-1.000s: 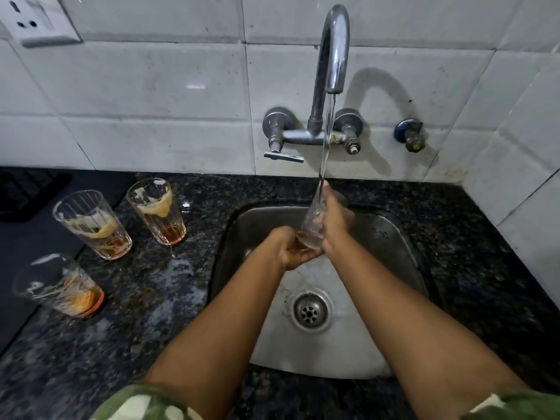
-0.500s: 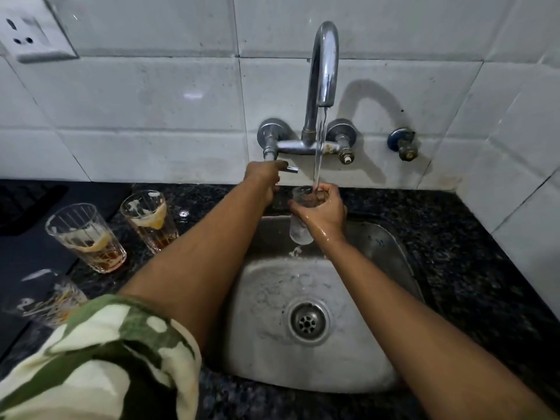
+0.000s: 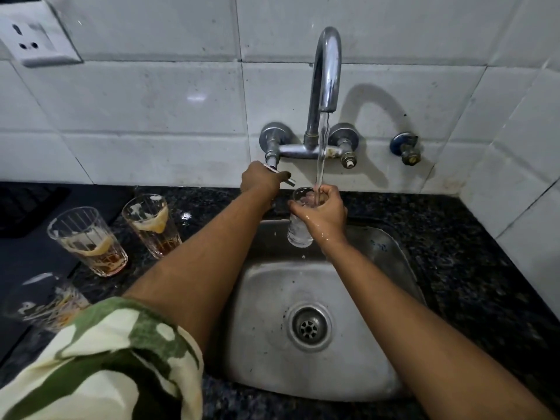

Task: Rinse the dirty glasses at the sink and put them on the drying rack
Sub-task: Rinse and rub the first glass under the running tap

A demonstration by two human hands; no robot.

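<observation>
My right hand (image 3: 322, 212) grips a clear glass (image 3: 298, 231) upright over the steel sink (image 3: 263, 344), its mouth under the running stream from the tap (image 3: 325, 74). Water runs into the glass and wets my fingers. My left hand (image 3: 260, 180) is closed on the tap's left lever handle (image 3: 288, 180) at the wall. On the dark granite counter to the left stand two dirty glasses (image 3: 91, 241) (image 3: 151, 224) with brown residue and foam. A third dirty glass (image 3: 39, 301) lies tilted at the left edge, partly hidden by my sleeve.
A black mat or rack (image 3: 27, 207) lies at the far left of the counter. A white wall socket (image 3: 33, 37) sits at the top left. A blue-capped valve (image 3: 406, 148) sticks out of the tiles right of the tap. The drain (image 3: 309, 328) is in the sink's middle.
A second ago both hands held the glass low over the sink. My left hand then let go and went up to the tap handle, where it stays. My right hand raised the glass.
</observation>
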